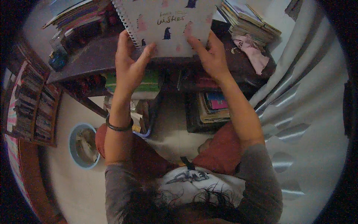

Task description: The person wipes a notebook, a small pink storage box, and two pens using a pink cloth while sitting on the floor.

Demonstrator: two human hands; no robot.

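Both hands hold up a white spiral-bound notebook (176,36) at the top of the view. Its cover bears dark and pink figures and some writing, and its upper end is cut off by the frame. My left hand (130,61) grips the lower left corner by the white wire spine, thumb on the cover. On the opposite side, my right hand (211,56) clasps the lower right corner, its thumb also on the cover. The fingers behind the notebook are hidden. Beneath it lies the dark desk (92,60), partly covered from sight.
Stacked notebooks (249,22) and a pink cloth (253,54) lie at the desk's right. A blue bottle (58,59) stands at its left. Below are a blue bin (73,152), a box of books (214,107) and a bookshelf (33,103). A pale curtain (304,120) hangs right.
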